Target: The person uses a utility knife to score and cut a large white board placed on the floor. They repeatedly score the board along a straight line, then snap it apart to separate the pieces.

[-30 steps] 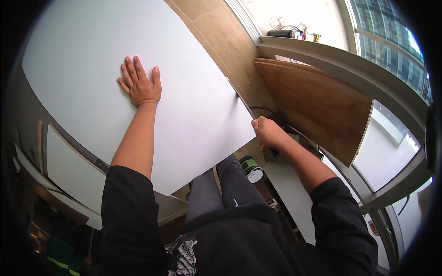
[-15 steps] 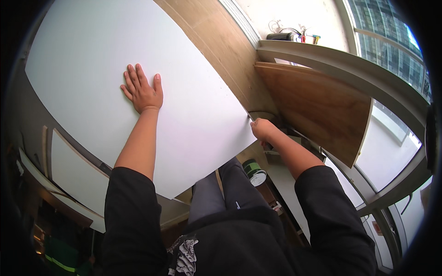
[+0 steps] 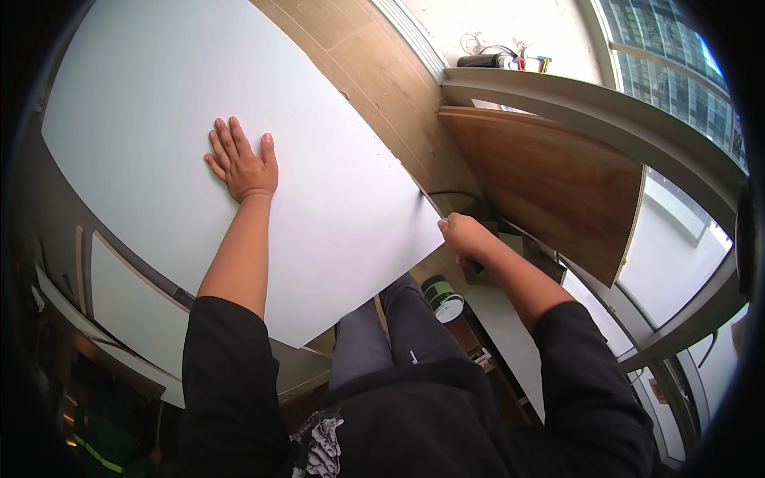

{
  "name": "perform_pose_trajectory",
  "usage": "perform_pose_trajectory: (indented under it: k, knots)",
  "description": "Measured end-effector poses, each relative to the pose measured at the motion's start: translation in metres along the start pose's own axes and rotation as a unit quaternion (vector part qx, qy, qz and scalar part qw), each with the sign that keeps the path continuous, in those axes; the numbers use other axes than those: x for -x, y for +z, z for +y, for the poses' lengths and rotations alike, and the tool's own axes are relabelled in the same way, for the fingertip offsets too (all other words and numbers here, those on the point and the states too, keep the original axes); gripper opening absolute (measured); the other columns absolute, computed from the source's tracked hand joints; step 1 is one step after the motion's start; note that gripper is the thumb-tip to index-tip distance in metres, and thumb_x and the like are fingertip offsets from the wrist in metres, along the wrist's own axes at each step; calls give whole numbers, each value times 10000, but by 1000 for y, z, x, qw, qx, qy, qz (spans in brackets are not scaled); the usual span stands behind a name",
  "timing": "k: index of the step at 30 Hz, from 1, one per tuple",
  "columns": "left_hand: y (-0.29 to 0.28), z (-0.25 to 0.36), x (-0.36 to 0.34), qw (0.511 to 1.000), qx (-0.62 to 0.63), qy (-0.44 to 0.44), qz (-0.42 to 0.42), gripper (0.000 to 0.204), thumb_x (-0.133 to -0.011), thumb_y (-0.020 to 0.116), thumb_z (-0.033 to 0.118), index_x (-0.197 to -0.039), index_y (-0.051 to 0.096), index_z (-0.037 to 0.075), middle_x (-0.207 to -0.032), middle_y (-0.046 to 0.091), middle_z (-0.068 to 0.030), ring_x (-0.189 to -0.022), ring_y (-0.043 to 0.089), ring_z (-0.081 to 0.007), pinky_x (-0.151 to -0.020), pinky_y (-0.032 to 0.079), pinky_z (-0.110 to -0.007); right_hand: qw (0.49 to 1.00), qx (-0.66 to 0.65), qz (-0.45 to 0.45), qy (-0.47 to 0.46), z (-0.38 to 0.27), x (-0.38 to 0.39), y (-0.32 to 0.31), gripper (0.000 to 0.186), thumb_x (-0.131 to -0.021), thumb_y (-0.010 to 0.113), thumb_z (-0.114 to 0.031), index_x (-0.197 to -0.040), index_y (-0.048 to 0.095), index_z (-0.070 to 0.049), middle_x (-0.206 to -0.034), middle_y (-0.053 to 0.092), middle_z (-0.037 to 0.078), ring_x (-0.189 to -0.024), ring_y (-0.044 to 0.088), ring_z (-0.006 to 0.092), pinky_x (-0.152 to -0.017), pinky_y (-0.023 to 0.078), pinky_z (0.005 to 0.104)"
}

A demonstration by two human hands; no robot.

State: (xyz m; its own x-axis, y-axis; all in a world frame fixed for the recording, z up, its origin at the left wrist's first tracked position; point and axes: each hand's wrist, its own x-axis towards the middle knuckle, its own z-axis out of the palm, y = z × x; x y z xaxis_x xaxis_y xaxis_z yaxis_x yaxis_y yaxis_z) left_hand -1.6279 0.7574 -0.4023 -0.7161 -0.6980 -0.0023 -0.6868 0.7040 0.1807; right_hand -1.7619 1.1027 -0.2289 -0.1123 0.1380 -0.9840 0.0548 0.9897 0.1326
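A large white board (image 3: 335, 231) lies flat in front of me and reaches from my lap to the far left. My left hand (image 3: 245, 169) rests flat on it with fingers stretched out. At the board's right edge, near the close corner, my right hand (image 3: 464, 237) is closed around the end of a thin, straight tool (image 3: 433, 205). The tool lies along the edge and points away from me; its exact kind is too small to make out, and my fist hides the grip.
To the right a brown wooden panel (image 3: 550, 183) leans by a metal window frame (image 3: 574, 99). A green-and-black tub (image 3: 440, 296) stands beside my right leg. Cut white panels (image 3: 127, 295) stand at the left. On the sill are a dark cylinder (image 3: 482, 60) and cables.
My right hand has drawn slightly back and to the right with the tool, showing more of it along the edge. The left hand stays flat on the board.
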Motion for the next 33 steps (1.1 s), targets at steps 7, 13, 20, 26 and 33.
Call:
perform_pose_trajectory:
  k: [7,13,20,26,33]
  knots:
    - [-3,5,-3,1000,-1,7,-5,754,-1011,422,552,-1622,209,163,-1705,136,-57,-1571,78,-255,-1244,-15,-509,999,27,21,3,2,-19,5,486,-1086,370,-309,-1135,571,131,-710,680,243,-584,705,336,-573,592,438]
    - [-2,-2,0,1000,-12,8,-1,752,-1015,432,540,-1619,214,150,-1701,145,-81,-1570,81,-271,-1241,-1,-519,1000,19,-24,-2,15,1,-4,486,-1083,382,-317,-1189,560,123,-778,704,232,-588,707,326,-594,590,432]
    - [-3,-1,-1,1000,-19,15,0,757,-1015,423,541,-1619,211,135,-1700,146,-95,-1569,82,-282,-1238,-11,-521,982,-183,55,6,48,29,8,353,-1045,510,-311,-1059,546,40,-737,645,152,-530,666,227,-491,543,364]
    - [0,2,-1,1000,-25,16,0,760,-1012,436,538,-1617,218,133,-1699,157,-92,-1567,95,-284,-1239,6,-524,921,-370,115,-26,80,-32,30,304,-920,709,-268,-903,583,8,-723,653,121,-507,633,183,-462,509,348]
    - [0,0,0,999,-38,21,11,746,-1017,438,532,-1615,225,140,-1696,168,-86,-1566,105,-282,-1241,25,-520,900,-413,40,-132,107,-119,49,451,-900,729,-310,-1234,689,-9,-1092,722,96,-1045,636,188,-952,475,340]
